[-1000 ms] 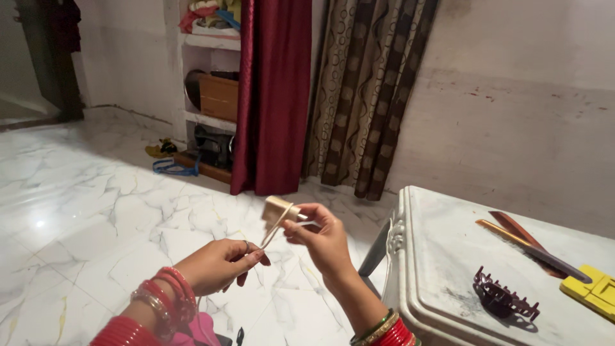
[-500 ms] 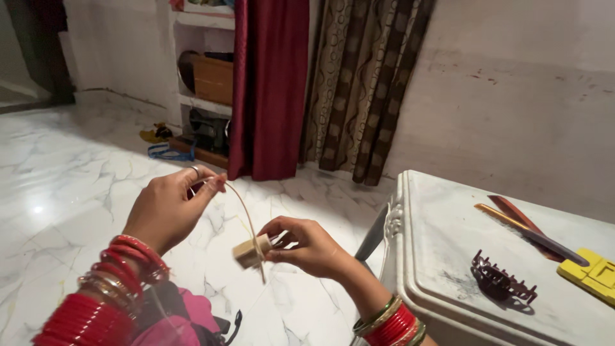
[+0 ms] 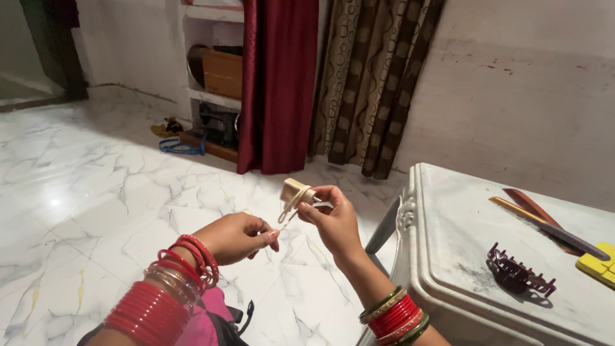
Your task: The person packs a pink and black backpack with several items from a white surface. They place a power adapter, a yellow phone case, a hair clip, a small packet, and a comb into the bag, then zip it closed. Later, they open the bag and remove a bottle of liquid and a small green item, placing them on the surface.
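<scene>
Our right hand point(image 3: 333, 218) pinches the light, rigid charger plug point(image 3: 294, 192); our left hand point(image 3: 240, 237) pinches its thin, limp cord point(image 3: 287, 210), best gripped near the plug.

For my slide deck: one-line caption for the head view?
Right hand holds a small beige plug block while left hand pinches its cord.
</scene>
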